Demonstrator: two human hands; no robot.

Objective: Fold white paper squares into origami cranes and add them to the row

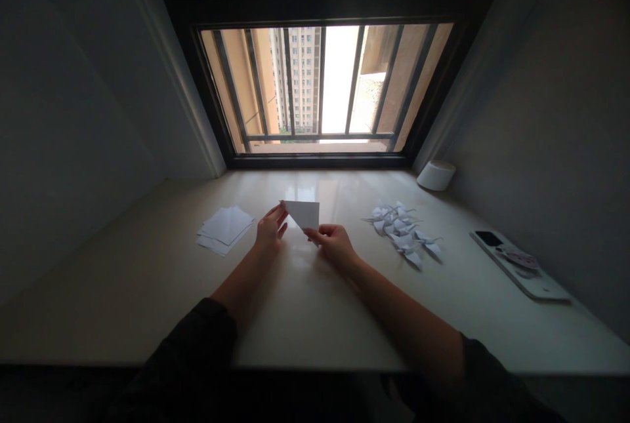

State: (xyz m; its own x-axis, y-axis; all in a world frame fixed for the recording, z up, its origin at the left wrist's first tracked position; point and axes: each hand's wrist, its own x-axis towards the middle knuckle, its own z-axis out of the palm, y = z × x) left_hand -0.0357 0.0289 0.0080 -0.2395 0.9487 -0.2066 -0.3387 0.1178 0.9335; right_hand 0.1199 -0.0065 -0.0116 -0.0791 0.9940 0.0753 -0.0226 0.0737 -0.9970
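A white sheet folded into a triangle [304, 214] is held just above the pale sill table [305, 318], in front of the window. My left hand [270, 229] pinches its left corner between thumb and fingertips. My right hand [335, 242] is closed on the lower point of the triangle. Both forearms reach in from the bottom edge in dark sleeves.
A small stack of white paper squares [225, 228] lies to the left of my hands. A heap of folded white paper cranes [401, 231] lies to the right. Farther right are a phone on a white tray [519, 264] and a round white object [436, 174]. A barred window [319, 88] fills the back.
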